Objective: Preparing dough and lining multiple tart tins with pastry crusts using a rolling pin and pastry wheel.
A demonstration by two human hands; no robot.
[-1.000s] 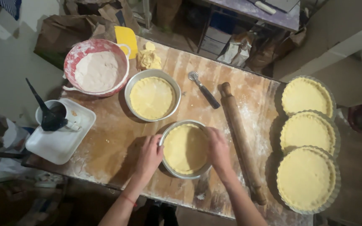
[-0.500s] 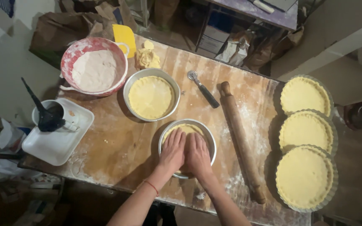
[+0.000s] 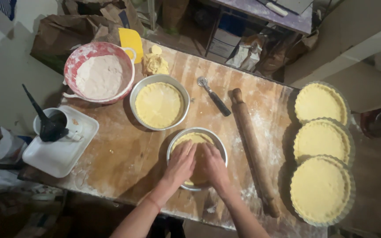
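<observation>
Dough-lined pan point(image 3: 197, 136), under both hands point(image 3: 198, 164)

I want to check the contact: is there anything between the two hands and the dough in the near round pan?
Nothing visible. The left hand and right hand lie flat, side by side, directly on the dough inside the round metal pan.

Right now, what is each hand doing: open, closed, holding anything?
Left hand: open, flat on the dough in the round pan, holding nothing.
Right hand: open, flat on the same dough, holding nothing.
</observation>
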